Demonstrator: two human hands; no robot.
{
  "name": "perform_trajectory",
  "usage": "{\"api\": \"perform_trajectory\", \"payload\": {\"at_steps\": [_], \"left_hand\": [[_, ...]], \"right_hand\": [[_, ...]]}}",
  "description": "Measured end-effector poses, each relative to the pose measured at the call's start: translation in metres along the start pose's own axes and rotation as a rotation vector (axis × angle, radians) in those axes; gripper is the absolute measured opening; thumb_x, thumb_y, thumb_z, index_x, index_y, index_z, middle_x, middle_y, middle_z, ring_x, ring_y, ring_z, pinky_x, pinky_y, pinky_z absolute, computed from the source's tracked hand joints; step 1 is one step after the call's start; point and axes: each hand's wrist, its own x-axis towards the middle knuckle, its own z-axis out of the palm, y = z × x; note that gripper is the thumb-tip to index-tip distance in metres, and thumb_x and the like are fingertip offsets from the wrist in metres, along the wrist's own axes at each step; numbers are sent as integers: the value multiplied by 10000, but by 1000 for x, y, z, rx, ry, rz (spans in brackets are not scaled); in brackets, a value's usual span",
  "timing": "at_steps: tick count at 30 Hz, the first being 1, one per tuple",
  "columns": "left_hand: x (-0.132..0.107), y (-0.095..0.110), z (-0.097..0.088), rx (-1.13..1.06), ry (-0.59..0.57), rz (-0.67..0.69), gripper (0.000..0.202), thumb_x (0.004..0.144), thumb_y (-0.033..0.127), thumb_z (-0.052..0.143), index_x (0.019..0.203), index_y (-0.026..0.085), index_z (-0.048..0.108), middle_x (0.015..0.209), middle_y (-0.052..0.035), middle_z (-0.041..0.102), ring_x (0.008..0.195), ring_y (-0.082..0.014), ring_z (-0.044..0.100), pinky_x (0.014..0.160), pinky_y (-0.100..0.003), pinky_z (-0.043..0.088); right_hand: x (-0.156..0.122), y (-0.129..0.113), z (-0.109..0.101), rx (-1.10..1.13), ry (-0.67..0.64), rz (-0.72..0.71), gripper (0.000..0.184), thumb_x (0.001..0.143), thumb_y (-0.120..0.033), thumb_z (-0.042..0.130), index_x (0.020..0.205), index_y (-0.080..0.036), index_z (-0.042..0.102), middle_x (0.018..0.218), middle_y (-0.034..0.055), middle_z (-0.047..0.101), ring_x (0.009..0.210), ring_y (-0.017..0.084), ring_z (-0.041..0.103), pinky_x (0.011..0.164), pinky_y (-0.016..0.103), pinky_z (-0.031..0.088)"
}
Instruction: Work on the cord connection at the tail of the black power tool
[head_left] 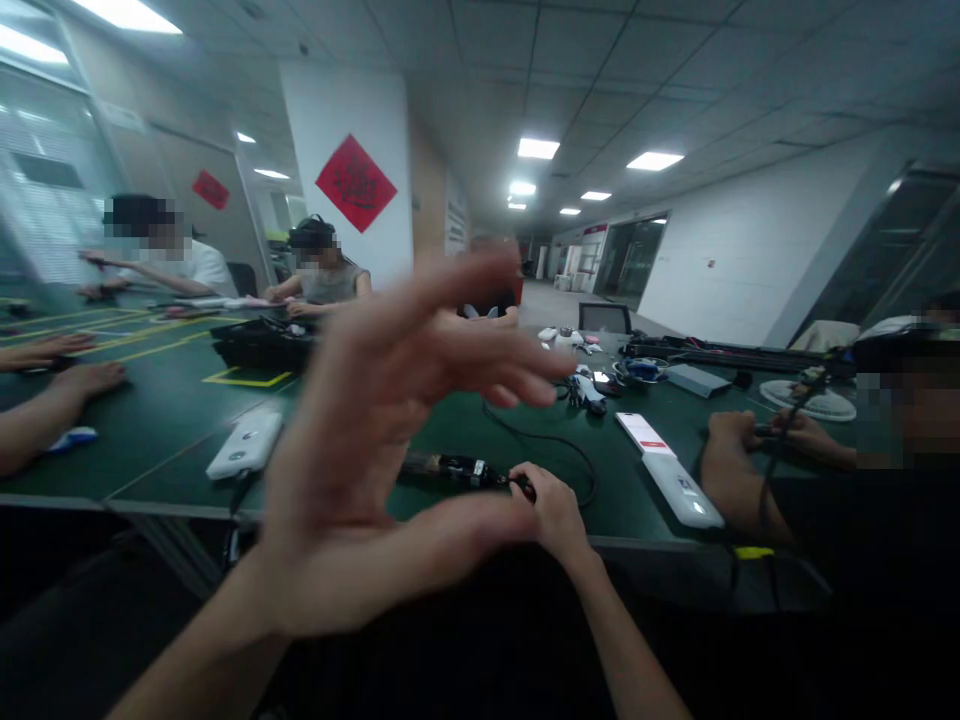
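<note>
My left hand (352, 470) is raised close to the camera, slightly blurred. Its fingers are apart from the thumb, with nothing between them. Beyond it, a black rod-shaped device (457, 468) with a pale label lies on the green table, its left part hidden behind my left hand. My right hand (553, 508) rests at the table's near edge, fingers closed around the device's right end. A black cable (555, 436) curves over the table just behind that hand.
A long white device (681, 488) lies to the right, and another white device (246, 445) to the left. A black tray (259, 345) and several small parts (589, 385) sit farther back. Other people work at both sides; a co-worker's forearm (739, 475) is close on the right.
</note>
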Motion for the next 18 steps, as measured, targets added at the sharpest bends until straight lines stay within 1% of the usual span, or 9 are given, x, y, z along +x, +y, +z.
{"api": "perform_trajectory", "payload": {"at_steps": [1, 3, 6, 7, 8, 9, 11, 14, 18], "left_hand": [[-7, -18, 7, 32, -61, 4, 467, 1030, 447, 632, 1466, 333, 512, 1249, -8, 685, 1157, -254, 673, 986, -423, 572], [-27, -71, 27, 199, -199, -22, 256, 1060, 314, 576, 1311, 301, 628, 1194, -6, 714, 1128, -214, 670, 992, -383, 542], [-62, -157, 58, 505, -395, -111, 254, 1001, 254, 645, 1254, 273, 665, 1274, -40, 704, 1287, -264, 586, 1165, -482, 390], [-72, -178, 66, 539, -430, -131, 263, 994, 249, 651, 1255, 277, 665, 1281, -38, 703, 1283, -252, 586, 1173, -469, 371], [-80, -195, 72, 546, -446, -144, 262, 988, 251, 658, 1249, 276, 667, 1263, -33, 710, 1236, -240, 609, 1132, -441, 400], [-86, -206, 77, 551, -460, -149, 228, 992, 261, 656, 1218, 282, 677, 1232, -21, 723, 1194, -228, 626, 1090, -422, 419], [-92, -218, 82, 560, -465, -158, 164, 1003, 276, 649, 1161, 297, 691, 1186, 4, 739, 1126, -214, 644, 1011, -404, 431], [-94, -222, 86, 580, -451, -171, 103, 1007, 298, 652, 1097, 307, 702, 1130, 16, 750, 1070, -215, 643, 947, -405, 411], [-96, -225, 93, 604, -396, -207, 75, 993, 334, 676, 1046, 284, 696, 1071, -5, 747, 1040, -235, 628, 939, -421, 389]], "right_hand": [[0, 0, -1, -4, -1, 1, 176, 990, -276, 569, 1105, -250, 701, 997, 45, 749, 860, 209, 694, 769, 293, 509], [-1, -1, -1, -9, 0, 2, 162, 993, -279, 570, 1098, -264, 694, 1009, 35, 745, 857, 204, 691, 761, 291, 505], [-2, -3, -2, -8, 1, -2, 157, 1001, -271, 562, 1095, -275, 688, 1035, 28, 743, 872, 199, 690, 785, 292, 511], [-2, -3, -2, -5, 2, -4, 156, 1003, -266, 559, 1093, -276, 686, 1033, 26, 742, 872, 197, 689, 793, 291, 513], [-2, -4, -2, -2, 4, -5, 155, 1003, -261, 557, 1089, -276, 685, 1031, 24, 741, 870, 195, 688, 798, 290, 514], [-2, -4, -2, 1, 6, -5, 155, 1003, -256, 555, 1084, -277, 685, 1028, 23, 741, 866, 193, 687, 800, 288, 515], [-1, -6, -3, 6, 13, -2, 152, 997, -246, 557, 1071, -277, 687, 1022, 20, 742, 851, 191, 685, 796, 286, 515], [0, -8, -3, 12, 24, 6, 153, 986, -235, 566, 1062, -279, 692, 1019, 17, 746, 834, 188, 685, 771, 281, 513], [0, -8, -3, 13, 27, 13, 155, 978, -234, 575, 1061, -279, 698, 1024, 15, 751, 840, 189, 690, 754, 279, 507]]}}
